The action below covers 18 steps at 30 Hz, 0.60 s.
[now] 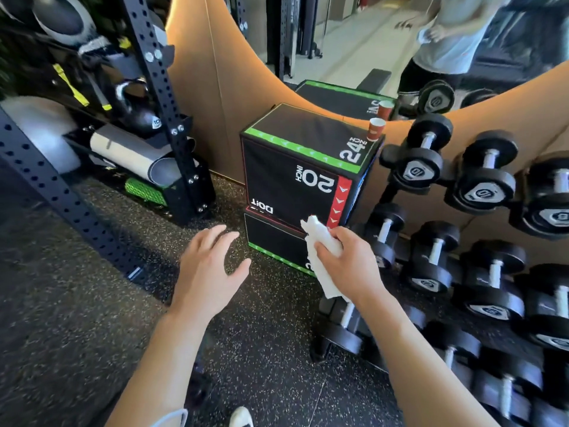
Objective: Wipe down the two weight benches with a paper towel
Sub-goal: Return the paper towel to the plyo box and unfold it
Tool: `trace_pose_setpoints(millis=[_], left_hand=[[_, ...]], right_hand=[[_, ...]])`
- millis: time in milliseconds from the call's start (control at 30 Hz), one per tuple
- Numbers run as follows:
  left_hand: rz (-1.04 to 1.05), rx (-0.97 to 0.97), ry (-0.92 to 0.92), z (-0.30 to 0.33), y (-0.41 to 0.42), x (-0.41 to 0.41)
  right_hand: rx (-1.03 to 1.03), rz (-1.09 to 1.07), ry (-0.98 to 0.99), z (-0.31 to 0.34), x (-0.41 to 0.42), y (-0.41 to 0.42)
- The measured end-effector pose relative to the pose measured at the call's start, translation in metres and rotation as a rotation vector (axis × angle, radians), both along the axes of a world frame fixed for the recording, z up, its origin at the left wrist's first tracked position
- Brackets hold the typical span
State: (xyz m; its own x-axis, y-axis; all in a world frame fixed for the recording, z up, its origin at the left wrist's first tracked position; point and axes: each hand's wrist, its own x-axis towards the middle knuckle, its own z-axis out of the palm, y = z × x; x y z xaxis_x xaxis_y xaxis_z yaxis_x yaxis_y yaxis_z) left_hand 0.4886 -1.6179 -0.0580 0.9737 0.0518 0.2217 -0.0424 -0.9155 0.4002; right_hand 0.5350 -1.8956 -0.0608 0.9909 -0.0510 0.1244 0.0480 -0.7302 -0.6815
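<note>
A red paper cup [375, 129] is seen standing upright at the far right corner of the upper plyo box [303, 167]; what it contains cannot be told from this angle. On the rack shelf [92, 143] at the left, a rolled grey mat [135, 157] is laid on its side, with a green textured roller [146, 191] below it and a black kettlebell [138, 110] above it.

A white paper towel [323, 257] is held in the right hand [348, 263], in front of the lower plyo box [277, 245] and just beside the dumbbell rack [462, 241]. The towel is crumpled and bunched; one twisted end is pushed up above the knuckles and a longer flap is left hanging below the palm. The fingers of the right hand are curled round it, with the thumb laid across the front.

The left hand [209, 266] is held out over the speckled rubber floor [77, 303] with its fingers spread and nearly straight; nothing is held in it.

In the mirror [354, 41] on the wall behind the boxes, part of a black padded bench [374, 79] is reflected, beside the reflection of a person. Black dumbbells are stored in tiers along the right.
</note>
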Motion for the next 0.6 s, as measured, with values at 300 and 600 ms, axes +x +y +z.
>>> trace_pose_setpoints(millis=[300, 600], left_hand=[[-0.023, -0.055, -0.028, 0.008, 0.084, 0.086], [-0.056, -0.072, 0.017, -0.011, 0.091, 0.199]], right_hand=[[-0.041, 0.033, -0.029, 0.017, 0.080, 0.095], [-0.012, 0.028, -0.023, 0.001, 0.197, 0.113]])
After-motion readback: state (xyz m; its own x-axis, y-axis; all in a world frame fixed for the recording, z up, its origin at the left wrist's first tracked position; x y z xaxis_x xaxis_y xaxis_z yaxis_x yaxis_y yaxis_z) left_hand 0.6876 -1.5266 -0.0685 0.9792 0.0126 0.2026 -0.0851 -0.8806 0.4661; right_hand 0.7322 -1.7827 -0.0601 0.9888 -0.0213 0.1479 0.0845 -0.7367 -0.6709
